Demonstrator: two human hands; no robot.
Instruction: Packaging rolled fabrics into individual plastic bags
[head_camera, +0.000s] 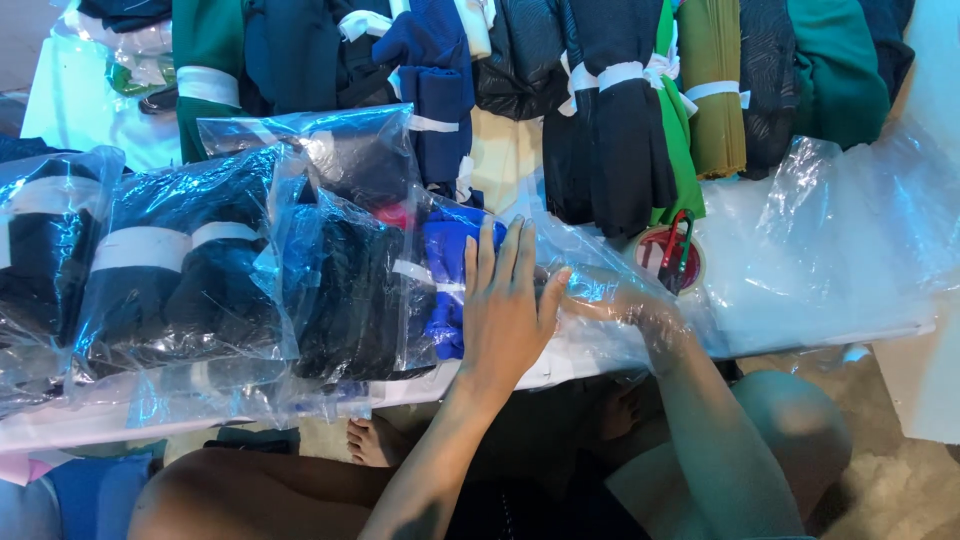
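Observation:
My left hand (505, 305) lies flat, fingers apart, on top of a clear plastic bag (600, 275) that holds a folded blue cloth (445, 275). My right hand (625, 305) is inside the same bag, seen through the plastic, fingers pointing left toward the cloth. Whether it grips anything is unclear through the film.
Packed bags of dark folded cloth (180, 270) lie to the left on the white table (560, 365). Banded cloth bundles (615, 110) in black, blue and green line the back. A red tape roll with scissors (672, 255) sits right of the hands, beside loose plastic sheets (820, 240).

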